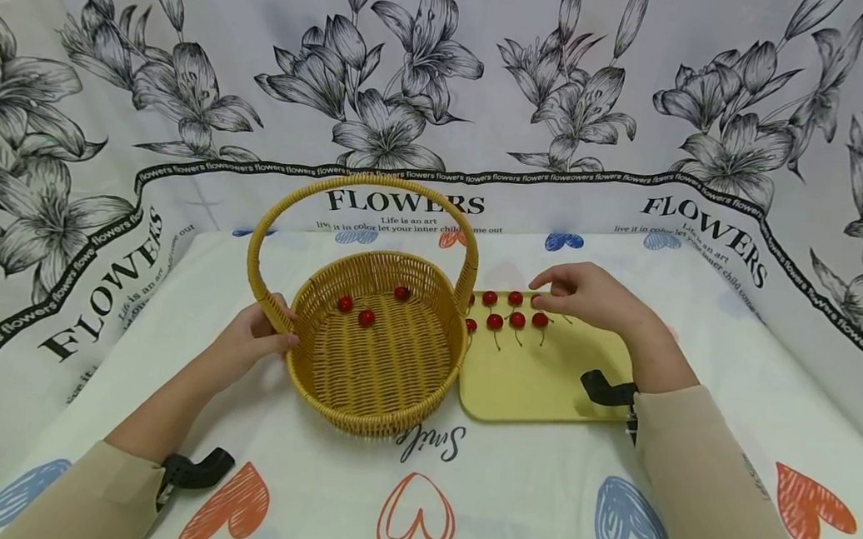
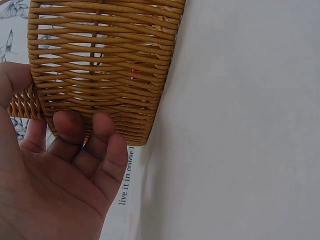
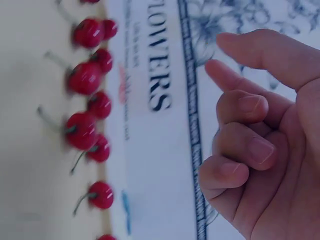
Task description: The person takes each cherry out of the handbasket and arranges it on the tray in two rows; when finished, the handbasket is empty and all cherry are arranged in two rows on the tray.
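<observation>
My left hand grips the yellow wicker basket where its tall arched handle meets the rim. In the left wrist view, the left hand's thumb and index finger are at the handle base, while the other fingers curl beside the woven wall. Inside lie three red cherries, one of them a cherry nearest the middle. My right hand hovers over the back of the yellow tray, close above a stemmed cherry. Its thumb and index finger stand apart with nothing between them; the other fingers curl loosely.
Several red cherries with green stems lie in two rows along the tray's back edge. The tray stands against the basket's right side. A white cloth with printed hearts covers the table, and a flower-printed cloth hangs behind.
</observation>
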Demonstrator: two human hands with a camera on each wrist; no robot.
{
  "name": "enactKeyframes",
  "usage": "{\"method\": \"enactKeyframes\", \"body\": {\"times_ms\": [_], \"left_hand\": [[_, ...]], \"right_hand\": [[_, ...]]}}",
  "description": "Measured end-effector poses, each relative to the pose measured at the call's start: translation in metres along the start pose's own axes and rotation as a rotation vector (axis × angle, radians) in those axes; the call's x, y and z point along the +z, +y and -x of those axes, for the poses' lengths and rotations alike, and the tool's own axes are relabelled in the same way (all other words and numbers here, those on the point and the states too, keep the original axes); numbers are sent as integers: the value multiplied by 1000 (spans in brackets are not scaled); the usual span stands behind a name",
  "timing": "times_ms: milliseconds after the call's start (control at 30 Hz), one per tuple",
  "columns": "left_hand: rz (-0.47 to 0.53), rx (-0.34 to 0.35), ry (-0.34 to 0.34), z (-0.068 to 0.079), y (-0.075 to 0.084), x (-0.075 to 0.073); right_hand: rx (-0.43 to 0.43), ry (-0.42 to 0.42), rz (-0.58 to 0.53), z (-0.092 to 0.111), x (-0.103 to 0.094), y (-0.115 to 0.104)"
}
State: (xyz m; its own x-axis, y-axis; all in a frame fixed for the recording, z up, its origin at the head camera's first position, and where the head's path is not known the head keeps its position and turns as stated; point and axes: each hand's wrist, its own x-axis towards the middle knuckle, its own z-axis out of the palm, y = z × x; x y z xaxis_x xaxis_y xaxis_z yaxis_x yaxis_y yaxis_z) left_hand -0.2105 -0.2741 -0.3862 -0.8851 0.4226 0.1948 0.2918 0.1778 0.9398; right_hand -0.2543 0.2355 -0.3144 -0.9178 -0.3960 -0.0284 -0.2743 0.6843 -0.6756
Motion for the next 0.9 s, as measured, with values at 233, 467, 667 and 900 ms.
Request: {"method": "enactKeyframes", "body": {"times_ms": [233,467,667,900], "left_hand": [[-6,12,-4,0,-3,-1],[-13,13,-4,0,-1,-1],[-5,21,-13,-1,1,-5],[-6,10,-6,-1,-4,-2]], "right_hand": [[-113,-6,-110,13,2,-41],[-235,-75,-211,24,17,-80],[-376,-147,-159,18,40,-107],[-361,-202,-21,-11,60,-127]]}}
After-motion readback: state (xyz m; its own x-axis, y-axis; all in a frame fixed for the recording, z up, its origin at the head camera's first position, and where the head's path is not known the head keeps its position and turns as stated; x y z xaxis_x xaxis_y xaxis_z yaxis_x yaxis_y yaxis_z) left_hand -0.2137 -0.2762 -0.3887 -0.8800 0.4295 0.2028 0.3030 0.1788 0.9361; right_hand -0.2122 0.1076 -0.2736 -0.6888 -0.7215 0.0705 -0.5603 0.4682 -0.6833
